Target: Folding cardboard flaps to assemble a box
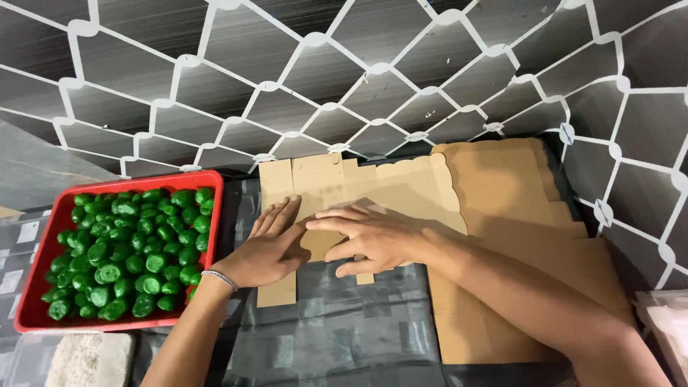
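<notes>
A person's two bare hands press flat on an unfolded brown cardboard box blank [358, 188] lying on a dark checked table cover [337, 337]. The left hand [269, 247] lies palm down, fingers straight and close together — a beaded bracelet [219, 279] circles its wrist. The right hand [365, 240] overlaps just beside it, fingers spread over a folded flap. To the right sits a stack of more flat cardboard blanks [523, 215]. At left, a red tray [129, 182] holds many green rolled sweets [129, 251] — below it, a white crumbly block [89, 358].
</notes>
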